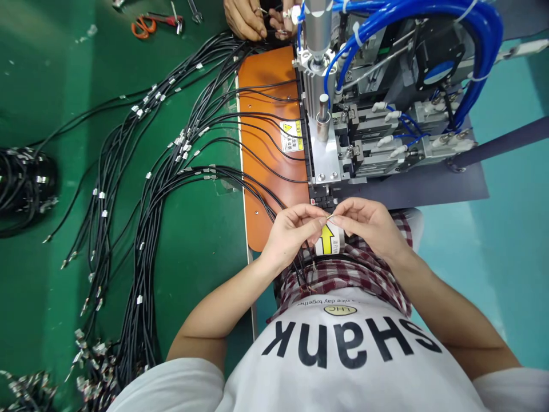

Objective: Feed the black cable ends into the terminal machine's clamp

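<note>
My left hand [295,229] and my right hand [366,226] meet just in front of the machine, thumb and fingertips pinched on both. Between the fingertips shows a thin pale wire end [330,216], too small to make out fully. Several black cables [261,197] run over the orange plate [274,166] towards my left hand, and some loose ends hang by my lap. Below the hands is a label with a yellow arrow [327,238]. More black cables lie across the orange plate, their ends in the metal machine [326,154].
Long bundles of black cables [148,246] with small white tags cover part of the green table [206,297]. A coil of cable [28,186] lies far left. Orange-handled scissors [143,27] are at the back. Another person's hands [249,20] work beyond the plate. Blue air hoses [489,34] arch over the machine.
</note>
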